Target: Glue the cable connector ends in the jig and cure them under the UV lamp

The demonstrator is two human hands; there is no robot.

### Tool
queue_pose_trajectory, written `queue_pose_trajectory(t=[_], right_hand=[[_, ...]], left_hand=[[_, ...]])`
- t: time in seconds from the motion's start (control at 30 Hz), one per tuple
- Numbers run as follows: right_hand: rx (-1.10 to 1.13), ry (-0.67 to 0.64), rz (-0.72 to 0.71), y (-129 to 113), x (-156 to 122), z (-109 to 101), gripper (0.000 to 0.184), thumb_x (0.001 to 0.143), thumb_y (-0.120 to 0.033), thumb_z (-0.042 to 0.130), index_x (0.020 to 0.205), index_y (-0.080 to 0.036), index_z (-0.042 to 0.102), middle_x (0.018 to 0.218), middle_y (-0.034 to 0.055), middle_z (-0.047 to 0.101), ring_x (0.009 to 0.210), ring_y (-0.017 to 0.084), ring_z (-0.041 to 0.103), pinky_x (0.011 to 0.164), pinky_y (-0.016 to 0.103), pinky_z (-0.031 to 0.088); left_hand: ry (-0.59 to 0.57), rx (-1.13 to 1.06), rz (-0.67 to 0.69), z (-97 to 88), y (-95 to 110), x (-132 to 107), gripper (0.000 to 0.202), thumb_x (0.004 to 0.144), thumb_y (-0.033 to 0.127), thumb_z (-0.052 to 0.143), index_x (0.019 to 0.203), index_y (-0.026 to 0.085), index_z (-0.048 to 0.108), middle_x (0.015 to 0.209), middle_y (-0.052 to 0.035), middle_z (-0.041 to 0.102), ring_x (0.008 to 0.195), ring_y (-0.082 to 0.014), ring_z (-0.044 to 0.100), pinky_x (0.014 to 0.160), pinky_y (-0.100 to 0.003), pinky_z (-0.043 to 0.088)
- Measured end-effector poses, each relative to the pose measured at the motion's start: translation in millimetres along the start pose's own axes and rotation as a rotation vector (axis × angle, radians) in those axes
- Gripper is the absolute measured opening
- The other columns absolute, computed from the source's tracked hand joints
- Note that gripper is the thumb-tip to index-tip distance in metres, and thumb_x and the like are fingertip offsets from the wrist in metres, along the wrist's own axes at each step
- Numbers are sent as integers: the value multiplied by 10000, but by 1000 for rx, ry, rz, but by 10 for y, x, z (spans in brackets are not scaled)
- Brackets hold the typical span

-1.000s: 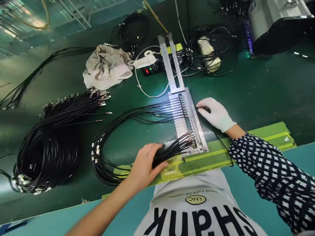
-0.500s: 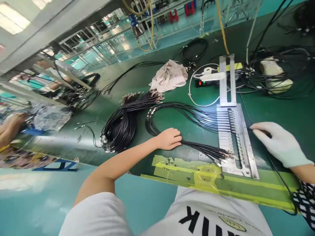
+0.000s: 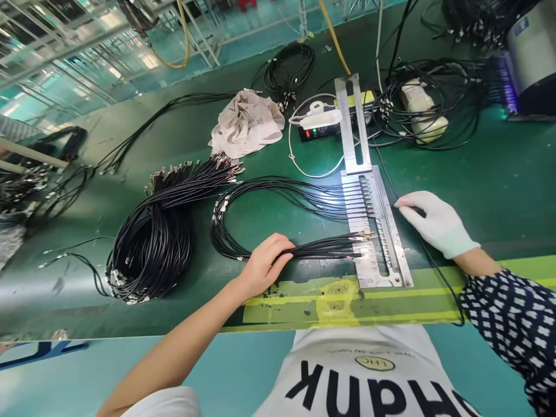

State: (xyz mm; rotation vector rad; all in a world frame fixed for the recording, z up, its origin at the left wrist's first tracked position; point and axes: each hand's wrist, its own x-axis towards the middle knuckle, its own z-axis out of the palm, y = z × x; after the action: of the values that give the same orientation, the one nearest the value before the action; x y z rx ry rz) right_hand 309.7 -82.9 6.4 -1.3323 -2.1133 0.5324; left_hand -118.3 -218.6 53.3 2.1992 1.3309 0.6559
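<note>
My bare left hand [image 3: 266, 263] is closed around a bundle of thin black cables [image 3: 317, 248]. Their stripped, coppery ends lie over the lower part of a slotted metal fixture [image 3: 367, 266]. Above them, several more black cables [image 3: 304, 194] lie side by side in the fixture's upper slots, looping round on the left. To the right of the fixture, my right hand [image 3: 438, 223] wears a white glove, thumb and fingertips pinched together. A single black cord [image 3: 438, 272] passes at those fingertips and under the hand; whether they grip it I cannot tell.
A thick coil of black cables [image 3: 152, 249] lies to the left. Behind are a crumpled cloth [image 3: 247, 124], a small black box with lights [image 3: 319, 133] and tangled cables [image 3: 460, 116]. Yellow tape [image 3: 304, 307] runs along the bench's front edge. A grey machine [image 3: 532, 63] stands at far right.
The view has swung right. My left hand has shifted the held cables upward along the fixture, nearer the slotted ones. The gloved hand keeps about the same place beside the fixture.
</note>
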Motion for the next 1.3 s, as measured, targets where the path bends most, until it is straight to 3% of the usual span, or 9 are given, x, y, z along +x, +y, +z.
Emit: queue_pose_trajectory(t=[0.13,0.33,0.47,0.57,0.67,0.87,1.03,1.13,1.3], right_hand=[[16,10,-5,-14,1,-2,194,964,-371,567,1022,-274,725,1109,38,724,1069,275,672,996,481,534],[24,3,2,-44,13,-16,200,969,-366,562,1006,-263,729,1102,36,727,1070,271,673,994,461,533],[30,4,9,-49,25,-12,201,969,-352,562,1002,-254,735,1098,42,730,1067,272,676,986,464,537],[44,4,3,-62,32,-10,202,968,-331,559,1004,-248,740,1099,47,731,1069,271,676,994,466,537],[55,6,-9,-76,41,-11,198,968,-305,559,997,-237,742,1092,54,732,1066,268,677,1001,460,535],[66,8,-13,-70,74,-16,178,968,-277,568,985,-238,740,1088,54,733,1064,260,673,992,451,535],[95,6,-18,-67,95,-27,167,969,-253,570,999,-244,734,1088,53,732,1062,254,671,998,459,538],[96,-4,-14,-71,113,-32,170,969,-249,566,996,-251,734,1082,55,735,1055,257,671,984,463,542],[112,-8,5,-74,141,-34,172,974,-251,563,997,-252,733,1075,56,729,1042,261,670,962,467,547]], left_hand=[[34,35,9,-16,34,1,186,1006,163,537,1184,207,568,1049,-55,653,955,-174,600,873,-325,475],[-141,23,145,-18,113,-6,144,974,127,571,1067,222,626,973,-36,666,914,-181,592,839,-352,442],[-81,17,83,228,193,280,111,994,170,561,1073,217,624,1006,-50,652,952,-192,574,885,-369,457],[-120,97,21,498,287,579,151,998,255,578,1133,192,605,1092,-92,621,1025,-231,547,904,-394,467],[-146,67,-21,653,355,776,82,1011,253,545,988,189,592,989,-68,605,955,-217,544,839,-365,473],[90,-47,42,547,339,1047,95,1019,179,533,1057,205,615,1000,-34,644,963,-157,605,876,-295,492],[6,-26,77,618,304,1299,101,1026,189,520,1047,202,619,961,-31,645,918,-153,607,837,-292,504],[-4,18,67,696,277,1346,72,1022,204,523,1018,205,596,964,-39,634,920,-168,597,815,-306,507],[13,232,176,737,219,1376,75,1017,186,516,1057,198,578,988,-60,634,910,-184,586,797,-315,508]])
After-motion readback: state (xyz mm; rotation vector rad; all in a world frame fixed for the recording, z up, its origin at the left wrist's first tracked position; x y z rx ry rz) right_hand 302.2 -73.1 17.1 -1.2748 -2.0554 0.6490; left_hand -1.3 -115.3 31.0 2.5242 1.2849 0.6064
